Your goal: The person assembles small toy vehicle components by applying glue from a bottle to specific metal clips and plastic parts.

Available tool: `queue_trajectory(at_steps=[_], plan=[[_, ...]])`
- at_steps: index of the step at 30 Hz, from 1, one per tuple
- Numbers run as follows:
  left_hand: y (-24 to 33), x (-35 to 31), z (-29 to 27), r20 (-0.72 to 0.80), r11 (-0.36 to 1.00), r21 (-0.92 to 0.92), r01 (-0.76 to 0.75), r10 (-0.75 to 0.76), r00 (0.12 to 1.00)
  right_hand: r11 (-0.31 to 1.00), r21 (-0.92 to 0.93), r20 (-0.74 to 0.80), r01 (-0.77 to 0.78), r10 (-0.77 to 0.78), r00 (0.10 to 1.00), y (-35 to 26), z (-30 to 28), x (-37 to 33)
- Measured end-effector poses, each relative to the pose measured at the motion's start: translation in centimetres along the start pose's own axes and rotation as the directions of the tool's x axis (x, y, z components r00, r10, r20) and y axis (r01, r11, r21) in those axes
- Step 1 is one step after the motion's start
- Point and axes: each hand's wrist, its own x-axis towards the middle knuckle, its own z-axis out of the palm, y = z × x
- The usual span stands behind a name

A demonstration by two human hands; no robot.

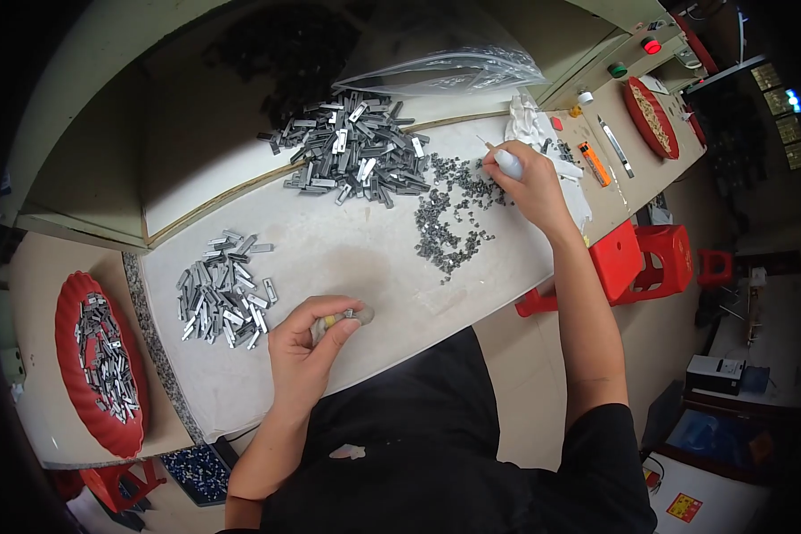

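Observation:
My left hand (301, 349) is closed in a pinch above the front of the white work surface (329, 258). Between its fingertips is a small metal piece (351, 313); yellow and grey show around it, too small to make out. My right hand (536, 185) grips a small white squeeze bottle (507, 164) with a thin needle tip, pointing up and left. Beneath that tip lies a spread of tiny dark metal parts (445, 227). A large heap of grey metal strips (360, 156) rises behind them. Left of my left hand is a smaller pile of similar strips (227, 289).
A red scalloped tray (138, 436) of metal pieces stands far left. Another red tray (636, 98) sits far right. Near my right hand lie an orange box (594, 165), a pen-like tool (616, 147) and a white cloth (527, 116). A clear plastic bag (445, 71) overhangs the large heap.

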Motion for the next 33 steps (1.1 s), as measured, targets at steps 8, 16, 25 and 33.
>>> queue_trajectory(at_steps=[8, 16, 25, 33], plan=[[0.2, 0.1, 0.0, 0.007, 1.000, 0.005, 0.013, -0.013, 1.000, 0.995, -0.047, 0.032, 0.086, -0.085, 0.996, -0.9, 0.6, 1.5], [0.2, 0.1, 0.0, 0.009, 0.999, 0.038, 0.012, -0.013, 1.000, 0.979, -0.144, 0.146, 0.144, -0.123, 0.982, -1.1, 0.4, 2.3], [0.0, 0.1, -0.1, 0.015, 0.999, 0.039, -0.002, 0.001, 1.000, 0.972, -0.139, 0.229, 0.192, -0.157, 0.961, -1.0, 0.1, 2.9], [0.0, 0.1, -0.1, -0.054, 0.994, 0.103, -0.043, 0.049, 0.997, 0.945, 0.318, 0.098, 0.080, -0.117, 0.988, -5.3, 0.9, -0.7]])
